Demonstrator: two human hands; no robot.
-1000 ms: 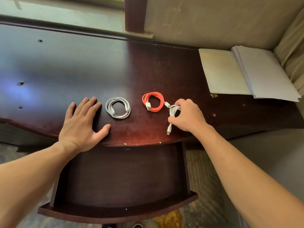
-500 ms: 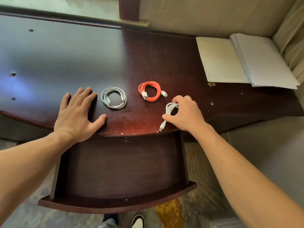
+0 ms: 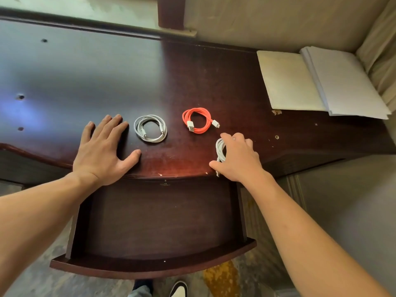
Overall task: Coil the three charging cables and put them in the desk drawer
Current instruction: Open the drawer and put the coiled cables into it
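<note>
Three coiled cables are on the dark wooden desk point(image 3: 192, 78). A grey-white coil point(image 3: 150, 128) lies flat just right of my left hand point(image 3: 102, 151), which rests palm down with fingers spread, holding nothing. An orange coil point(image 3: 198, 120) with white plugs lies in the middle. My right hand point(image 3: 237, 159) grips a white coiled cable point(image 3: 220, 150) at the desk's front edge; one plug hangs below the fingers. The drawer point(image 3: 154, 266) is pulled open below, and I see nothing inside it.
An open notebook point(image 3: 321, 82) lies at the desk's back right. A wall and a window ledge run behind the desk. The floor and a shoe point(image 3: 179, 289) show under the drawer front. Small holes dot the desk's left side.
My right hand has drawn the white cable away from the orange coil toward the desk's front edge. My left hand has stayed flat on the desk.
</note>
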